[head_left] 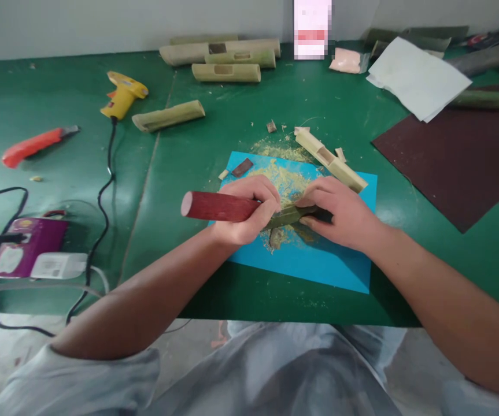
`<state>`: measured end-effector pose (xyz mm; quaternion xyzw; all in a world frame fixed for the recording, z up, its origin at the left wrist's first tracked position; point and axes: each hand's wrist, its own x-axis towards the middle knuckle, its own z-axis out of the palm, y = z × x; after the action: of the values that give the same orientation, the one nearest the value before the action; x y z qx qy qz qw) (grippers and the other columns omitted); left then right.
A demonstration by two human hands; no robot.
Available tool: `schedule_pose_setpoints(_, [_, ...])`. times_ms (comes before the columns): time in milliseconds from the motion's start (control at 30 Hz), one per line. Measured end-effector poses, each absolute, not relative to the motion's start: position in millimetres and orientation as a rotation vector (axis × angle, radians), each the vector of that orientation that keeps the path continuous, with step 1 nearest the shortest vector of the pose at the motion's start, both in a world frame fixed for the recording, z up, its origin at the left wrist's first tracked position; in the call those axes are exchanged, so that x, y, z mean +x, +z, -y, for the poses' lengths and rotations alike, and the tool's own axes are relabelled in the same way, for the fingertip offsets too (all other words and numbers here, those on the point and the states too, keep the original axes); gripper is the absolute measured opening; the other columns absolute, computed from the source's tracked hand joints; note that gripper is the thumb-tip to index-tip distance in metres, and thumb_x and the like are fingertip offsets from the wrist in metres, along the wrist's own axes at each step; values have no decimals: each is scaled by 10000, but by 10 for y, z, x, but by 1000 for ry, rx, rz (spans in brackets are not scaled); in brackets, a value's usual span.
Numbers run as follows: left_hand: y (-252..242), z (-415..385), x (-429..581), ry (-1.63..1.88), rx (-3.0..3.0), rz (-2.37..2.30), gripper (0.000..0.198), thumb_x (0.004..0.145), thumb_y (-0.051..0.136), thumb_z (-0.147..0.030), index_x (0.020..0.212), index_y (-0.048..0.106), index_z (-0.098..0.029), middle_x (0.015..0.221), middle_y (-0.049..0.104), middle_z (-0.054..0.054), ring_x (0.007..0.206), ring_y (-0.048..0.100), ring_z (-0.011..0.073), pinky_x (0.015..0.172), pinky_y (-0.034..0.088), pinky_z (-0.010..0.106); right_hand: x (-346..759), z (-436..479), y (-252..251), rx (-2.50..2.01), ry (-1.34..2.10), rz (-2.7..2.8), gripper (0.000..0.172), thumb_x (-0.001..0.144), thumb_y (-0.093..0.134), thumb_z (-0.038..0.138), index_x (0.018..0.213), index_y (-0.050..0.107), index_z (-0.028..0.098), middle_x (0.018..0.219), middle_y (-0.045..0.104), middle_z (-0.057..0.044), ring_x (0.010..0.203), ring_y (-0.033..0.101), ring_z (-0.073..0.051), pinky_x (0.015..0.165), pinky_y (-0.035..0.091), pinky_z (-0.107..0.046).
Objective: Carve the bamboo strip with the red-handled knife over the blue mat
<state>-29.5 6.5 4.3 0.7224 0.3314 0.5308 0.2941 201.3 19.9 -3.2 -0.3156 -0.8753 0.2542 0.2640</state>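
My left hand [249,211] is closed around the thick dark red handle [221,206] of a tool whose working end is hidden by my fingers. With thumb and fingers, my right hand [340,211] pinches a dark green bamboo piece [287,216], and its other end reaches my left hand. Both hands are over a blue sheet [340,271] strewn with pale shavings [277,173]. Beyond my right hand, a pale bamboo piece [331,160] with a rectangular cutout lies across the sheet's far edge. A small brown scrap [243,167] rests near the sheet's far left corner.
On the green table [180,162] lie a yellow glue gun [124,95], a red utility knife [36,145] and a purple box [28,245] with cords. Bamboo tubes [227,73] line the back. At right are white paper [418,78] and a dark brown sheet [453,162].
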Motion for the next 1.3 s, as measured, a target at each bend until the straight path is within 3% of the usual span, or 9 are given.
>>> schedule_pose_setpoints(167, [51,-61,-320,1313,1938,-972,267,892,613,-333,647,631,-228,692,712,26,620,672,175,618,570,367,2010,-204,-29,-859,697,2370,121,918,662,272,1027,680,223,1067,693,-92,1031,627,-277,896,502,-450])
schedule_pose_setpoints(333, [42,-37,-340,1355,1952,-981,290,873,612,-326,599,563,-244,640,673,14,545,621,163,550,525,365,2014,-211,-25,-854,695,2373,131,921,654,272,1038,683,219,1064,692,-93,1032,629,-279,899,501,-457])
schedule_pose_setpoints(500, [18,-23,-341,1377,1880,-1099,389,908,592,-433,576,516,-246,607,629,21,537,595,165,531,500,372,2022,-210,-27,-845,687,2371,124,929,651,282,1040,679,234,1074,697,-85,1034,633,-272,892,507,-445])
schedule_pose_setpoints(700, [48,-105,-286,1510,1708,-1036,388,963,599,-499,681,596,-233,718,645,23,661,613,159,610,524,343,2028,-151,-41,-830,634,2377,169,923,675,325,1053,685,217,1059,718,-95,1009,664,-275,892,527,-453])
schedule_pose_setpoints(900, [301,-125,-334,1415,1824,-1165,149,853,699,-309,837,581,-220,924,672,44,875,657,195,812,583,383,2079,-109,147,-849,596,2250,366,877,751,440,1169,665,237,1162,701,-110,1095,669,-295,944,551,-484])
schedule_pose_setpoints(1200, [579,-117,-254,1029,2250,-1467,60,852,620,-201,902,587,-203,885,657,33,816,632,191,751,514,346,1866,-59,552,-765,707,2060,526,840,767,386,1318,571,288,1254,669,-81,969,660,-234,843,574,-440])
schedule_pose_setpoints(1300, [608,-135,-151,780,2491,-1519,146,829,598,-169,972,592,-195,947,667,74,860,637,228,722,501,351,1720,-89,531,-801,722,1922,389,846,754,384,1194,616,276,1143,708,-57,949,669,-228,834,576,-430])
